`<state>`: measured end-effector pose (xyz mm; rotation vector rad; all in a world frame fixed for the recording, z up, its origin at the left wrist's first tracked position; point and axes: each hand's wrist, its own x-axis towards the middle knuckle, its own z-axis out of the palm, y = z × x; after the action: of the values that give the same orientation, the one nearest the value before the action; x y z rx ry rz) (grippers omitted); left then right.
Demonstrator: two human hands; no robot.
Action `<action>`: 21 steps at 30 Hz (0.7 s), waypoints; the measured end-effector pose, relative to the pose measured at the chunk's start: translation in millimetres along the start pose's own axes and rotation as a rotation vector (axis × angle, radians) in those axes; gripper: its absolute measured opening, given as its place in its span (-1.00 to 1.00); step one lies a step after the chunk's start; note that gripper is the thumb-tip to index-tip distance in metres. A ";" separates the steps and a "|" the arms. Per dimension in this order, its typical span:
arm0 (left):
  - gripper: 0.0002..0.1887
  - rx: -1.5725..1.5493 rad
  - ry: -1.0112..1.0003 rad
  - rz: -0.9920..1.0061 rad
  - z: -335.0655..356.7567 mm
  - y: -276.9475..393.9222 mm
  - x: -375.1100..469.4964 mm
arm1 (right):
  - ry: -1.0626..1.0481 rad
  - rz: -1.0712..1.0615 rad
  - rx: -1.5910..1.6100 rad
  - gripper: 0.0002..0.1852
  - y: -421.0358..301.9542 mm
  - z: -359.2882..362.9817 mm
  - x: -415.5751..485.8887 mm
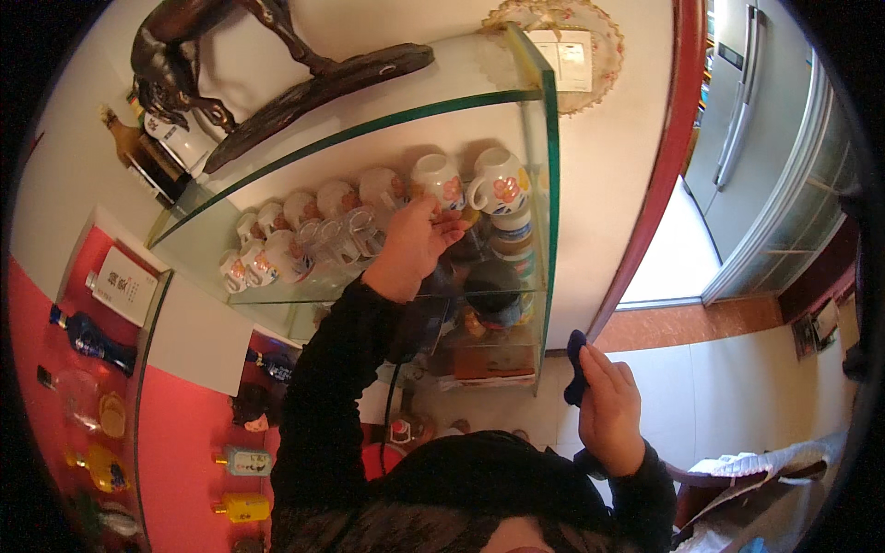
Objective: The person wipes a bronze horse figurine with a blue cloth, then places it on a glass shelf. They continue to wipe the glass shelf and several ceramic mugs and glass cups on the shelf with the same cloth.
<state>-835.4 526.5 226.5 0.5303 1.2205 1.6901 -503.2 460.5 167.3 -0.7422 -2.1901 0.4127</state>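
My left hand (420, 238) reaches into a glass shelf unit (553, 207). Its fingertips are at the lower side of an upside-down white cup with a pink flower (437, 176); whether they grip it is hidden. Right of that cup stands another upside-down flowered cup (505, 183), its handle turned left. More flowered cups (337, 199) extend to the left, with clear glass cups (363, 231) in front, close to my left wrist. My right hand (610, 408), lower right and outside the unit, pinches a small dark blue cloth (575, 368) between thumb and fingers.
A dark animal sculpture (318, 93) rests on the top glass. Jars (494, 290) stand below the right-hand cups. Bottles (93, 342) fill red-backed shelves at left. A red door frame (664, 166) and a refrigerator (747, 104) are at right; a chair (719, 484) stands lower right.
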 end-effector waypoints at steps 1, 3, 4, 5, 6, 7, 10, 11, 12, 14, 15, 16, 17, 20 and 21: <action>-0.85 0.007 -0.011 0.007 -0.2 -0.9 1.4 | -0.001 -0.001 -0.001 -0.42 1.4 0.5 -0.9; -0.86 -0.007 -0.019 0.001 -0.5 -2.4 4.2 | 0.000 -0.003 -0.005 -0.43 3.8 1.6 -2.6; -0.86 -0.029 -0.014 -0.012 -0.5 -2.8 5.3 | 0.008 -0.006 0.003 -0.43 4.7 2.0 -3.5; -0.85 -0.057 -0.012 -0.024 -0.1 -2.8 6.1 | -0.001 0.004 0.008 -0.43 5.5 2.5 -4.3; -0.84 -0.081 -0.040 -0.018 0.4 -2.2 6.5 | -0.011 0.013 0.013 -0.42 6.0 2.7 -5.2; -0.81 -0.110 -0.071 -0.011 1.2 -1.0 6.7 | -0.027 0.027 0.011 -0.42 6.4 3.2 -5.8; -0.74 -0.015 -0.092 -0.047 4.7 5.3 7.1 | -0.044 0.040 0.013 -0.40 6.8 4.4 -7.8; -0.71 0.046 -0.088 -0.070 5.3 7.3 7.0 | -0.055 0.056 -0.005 -0.40 6.9 5.2 -8.3; -0.71 0.087 -0.085 -0.098 4.8 9.1 6.3 | -0.048 0.048 0.011 -0.41 6.9 6.0 -8.6; -0.72 0.152 -0.105 -0.140 2.1 11.0 5.6 | -0.050 0.060 0.009 -0.42 6.9 7.9 -9.4; -0.72 0.166 -0.125 -0.137 -0.2 11.2 5.5 | -0.048 0.056 0.024 -0.43 7.0 8.9 -9.7; -0.72 0.164 -0.169 -0.122 -2.8 10.4 5.4 | -0.055 0.059 0.029 -0.43 7.0 9.9 -10.2; -0.72 0.152 -0.218 -0.110 -5.6 9.8 5.9 | -0.062 0.063 0.032 -0.44 6.8 11.1 -10.2; -0.68 0.077 -0.247 -0.159 -9.7 11.3 8.6 | -0.033 0.016 0.021 -0.44 5.6 13.9 -10.6; -0.67 0.050 -0.251 -0.162 -9.8 13.3 8.0 | -0.033 0.009 0.027 -0.44 4.5 14.5 -9.8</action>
<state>-852.5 528.1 233.0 0.6355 1.0944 1.4137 -507.4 457.0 150.1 -0.7351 -2.2086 0.4618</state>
